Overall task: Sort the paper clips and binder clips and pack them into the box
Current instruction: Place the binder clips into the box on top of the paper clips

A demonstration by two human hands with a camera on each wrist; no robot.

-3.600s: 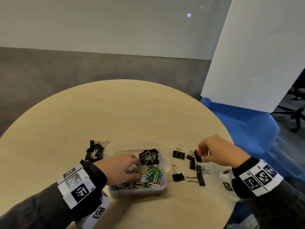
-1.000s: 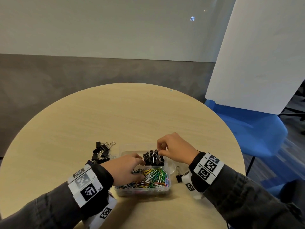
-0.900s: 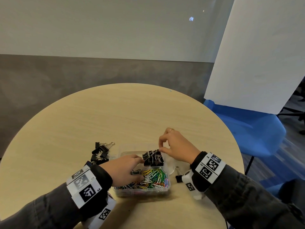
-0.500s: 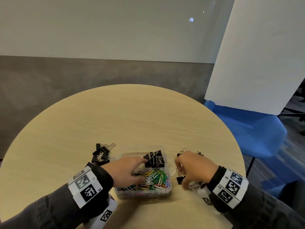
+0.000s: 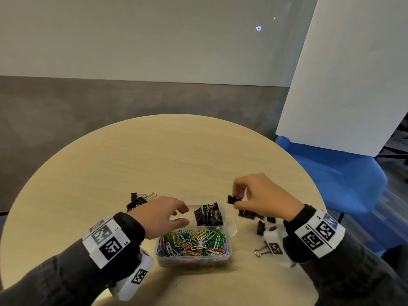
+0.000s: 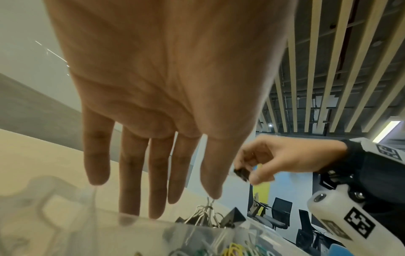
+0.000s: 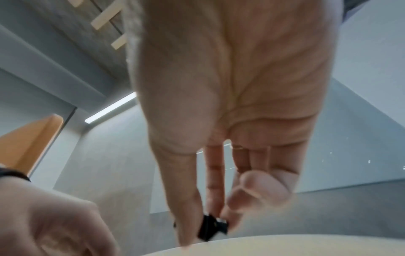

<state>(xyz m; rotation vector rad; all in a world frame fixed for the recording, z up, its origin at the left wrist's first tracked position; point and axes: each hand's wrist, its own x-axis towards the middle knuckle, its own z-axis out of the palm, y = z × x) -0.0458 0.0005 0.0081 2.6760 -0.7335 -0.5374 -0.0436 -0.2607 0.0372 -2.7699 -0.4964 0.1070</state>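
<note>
A clear plastic box sits near the table's front edge. Coloured paper clips fill its near part, and black binder clips are heaped in its far part. My left hand lies at the box's far left corner, its fingers straight and the tips at the clear wall. My right hand hovers just right of the box and pinches a black binder clip between thumb and fingers. The right wrist view also shows this clip.
Loose binder clips lie on the table under and beside my right wrist, one of them with silver handles. Another small pile lies left of the box behind my left hand. A blue chair stands at the right.
My right hand left the box, dropped to the loose clips on the right, and has now risen towards the box pinching one binder clip. The left hand has stayed at the box.
</note>
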